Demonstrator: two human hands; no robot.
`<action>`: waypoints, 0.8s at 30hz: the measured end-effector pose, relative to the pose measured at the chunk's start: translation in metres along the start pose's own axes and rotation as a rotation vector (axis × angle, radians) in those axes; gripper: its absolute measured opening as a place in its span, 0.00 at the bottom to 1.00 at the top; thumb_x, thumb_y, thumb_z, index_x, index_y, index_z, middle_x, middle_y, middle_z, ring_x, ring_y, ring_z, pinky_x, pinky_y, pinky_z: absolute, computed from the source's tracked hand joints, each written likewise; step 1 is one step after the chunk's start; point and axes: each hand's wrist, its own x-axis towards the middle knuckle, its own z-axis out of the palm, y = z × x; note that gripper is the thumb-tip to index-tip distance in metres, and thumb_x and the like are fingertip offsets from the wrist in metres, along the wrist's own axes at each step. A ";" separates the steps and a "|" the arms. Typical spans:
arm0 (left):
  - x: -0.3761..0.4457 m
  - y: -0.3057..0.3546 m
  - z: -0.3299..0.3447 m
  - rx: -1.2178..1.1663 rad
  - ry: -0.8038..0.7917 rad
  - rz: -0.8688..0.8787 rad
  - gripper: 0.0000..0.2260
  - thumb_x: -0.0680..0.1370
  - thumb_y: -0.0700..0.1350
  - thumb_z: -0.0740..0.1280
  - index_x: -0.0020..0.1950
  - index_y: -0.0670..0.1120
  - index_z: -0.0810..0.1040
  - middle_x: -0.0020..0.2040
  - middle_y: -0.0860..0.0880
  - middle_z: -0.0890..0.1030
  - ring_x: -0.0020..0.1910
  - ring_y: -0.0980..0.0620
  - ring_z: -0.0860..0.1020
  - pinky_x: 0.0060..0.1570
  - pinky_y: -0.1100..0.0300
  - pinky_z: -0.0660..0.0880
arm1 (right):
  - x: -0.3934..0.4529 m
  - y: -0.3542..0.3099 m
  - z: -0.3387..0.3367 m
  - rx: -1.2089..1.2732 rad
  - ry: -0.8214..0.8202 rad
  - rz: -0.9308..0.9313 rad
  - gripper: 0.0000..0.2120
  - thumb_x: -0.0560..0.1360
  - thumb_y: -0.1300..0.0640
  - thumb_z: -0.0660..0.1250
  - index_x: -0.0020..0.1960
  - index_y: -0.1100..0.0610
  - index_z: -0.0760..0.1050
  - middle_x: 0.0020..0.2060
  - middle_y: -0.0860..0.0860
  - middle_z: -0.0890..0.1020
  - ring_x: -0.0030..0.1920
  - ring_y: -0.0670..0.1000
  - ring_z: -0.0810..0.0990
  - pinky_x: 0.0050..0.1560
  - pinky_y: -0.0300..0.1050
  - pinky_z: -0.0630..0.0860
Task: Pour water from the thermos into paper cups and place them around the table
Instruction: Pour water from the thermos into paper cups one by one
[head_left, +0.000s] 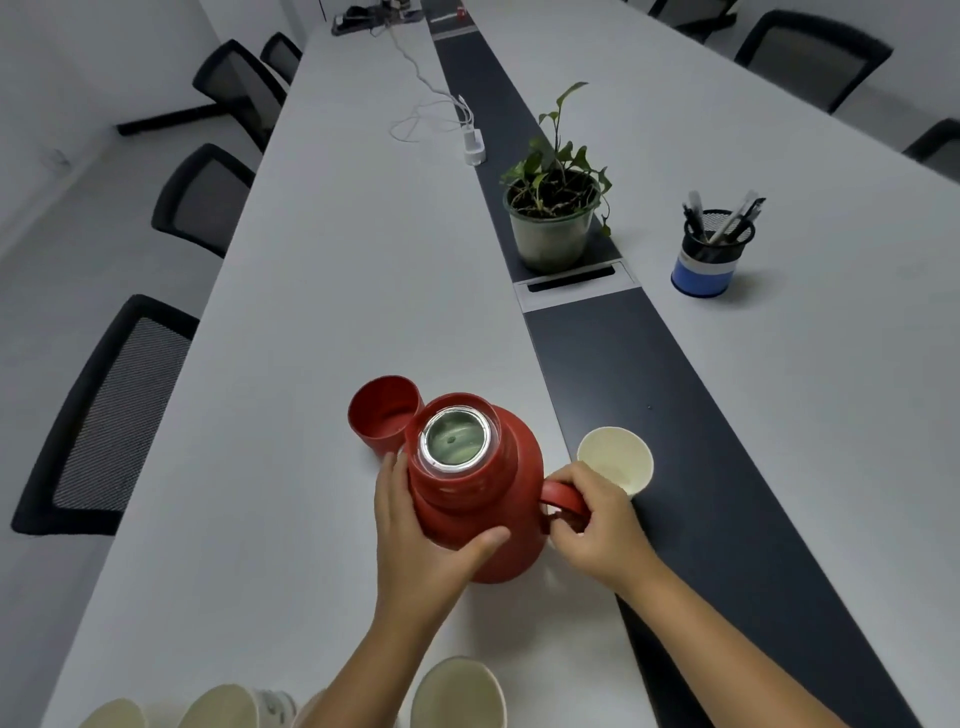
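Gripping the red thermos (478, 499) on the white table (322, 291), my left hand (421, 540) wraps its body while my right hand (592, 519) curls round the handle. A paper cup (615, 460) stands at two o'clock of it, and its lid (384, 410) at eleven o'clock.

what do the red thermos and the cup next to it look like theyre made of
Thermos: likely plastic shell, smooth even red with a soft sheen; the mouth looks like shiny metal or glass. Paper cup: thin matte off-white wall, rolled rim, apparently paper.
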 end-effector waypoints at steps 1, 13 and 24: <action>0.001 0.002 0.002 0.014 0.016 0.011 0.49 0.51 0.62 0.70 0.70 0.57 0.57 0.71 0.55 0.62 0.69 0.59 0.60 0.66 0.60 0.60 | -0.005 0.003 -0.006 0.000 -0.020 -0.021 0.10 0.62 0.57 0.61 0.43 0.52 0.72 0.37 0.44 0.75 0.40 0.43 0.74 0.41 0.29 0.69; 0.001 -0.001 0.009 0.036 0.103 -0.003 0.49 0.52 0.61 0.71 0.70 0.49 0.61 0.69 0.50 0.65 0.68 0.52 0.64 0.68 0.46 0.64 | -0.025 0.036 -0.073 -0.062 0.234 0.030 0.09 0.64 0.46 0.63 0.43 0.46 0.72 0.39 0.32 0.74 0.36 0.40 0.73 0.34 0.25 0.70; 0.002 -0.002 0.011 0.034 0.106 -0.016 0.49 0.52 0.61 0.71 0.70 0.48 0.60 0.69 0.50 0.65 0.68 0.53 0.63 0.69 0.47 0.64 | -0.039 0.056 -0.058 0.025 0.235 0.425 0.49 0.58 0.67 0.77 0.70 0.54 0.54 0.67 0.50 0.64 0.66 0.54 0.65 0.61 0.40 0.64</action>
